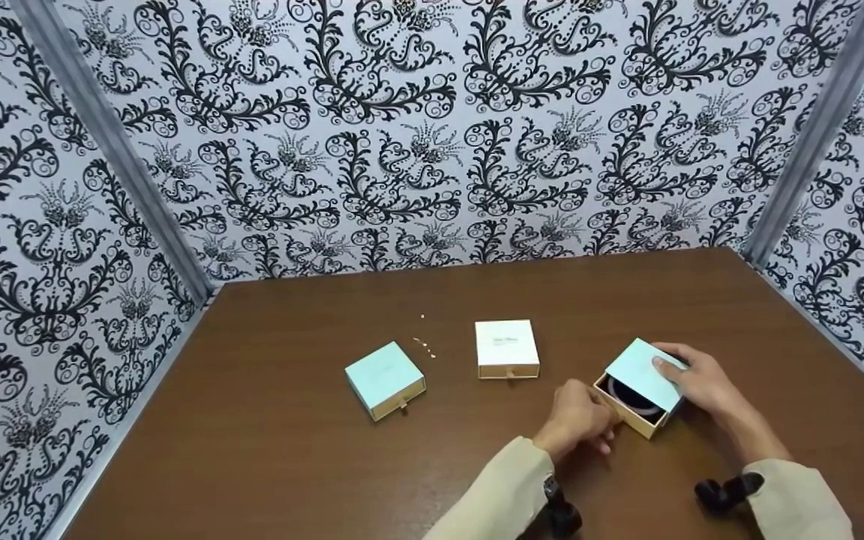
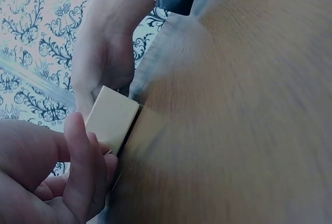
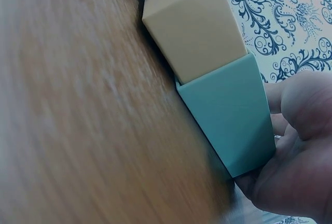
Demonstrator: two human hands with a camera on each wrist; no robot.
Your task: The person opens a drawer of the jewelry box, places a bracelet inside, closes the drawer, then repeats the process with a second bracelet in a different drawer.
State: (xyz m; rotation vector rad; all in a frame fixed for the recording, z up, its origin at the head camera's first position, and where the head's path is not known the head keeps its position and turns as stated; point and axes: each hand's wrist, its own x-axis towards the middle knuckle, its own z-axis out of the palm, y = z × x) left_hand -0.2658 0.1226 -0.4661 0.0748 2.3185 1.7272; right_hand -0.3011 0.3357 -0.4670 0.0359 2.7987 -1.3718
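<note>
A turquoise drawer box (image 1: 646,369) sits on the right of the table, its cream drawer (image 3: 199,37) slid partway out. Inside the drawer, on a dark lining, lies a pale ring-shaped bangle (image 1: 649,410), partly covered by the box's sleeve (image 3: 233,115). My right hand (image 1: 704,380) grips that sleeve from the far right, thumb on top. At the drawer's front (image 2: 114,112), the fingers of my left hand (image 1: 576,416) pinch at the middle, where a pull tab would be hidden by them.
A white drawer box (image 1: 506,345) stands shut near the table's middle. Left of it is another turquoise box (image 1: 385,379), also shut, with a small tab. Tiny pale pieces (image 1: 424,345) lie between and behind them. Patterned walls (image 1: 417,150) enclose the brown table (image 1: 267,435).
</note>
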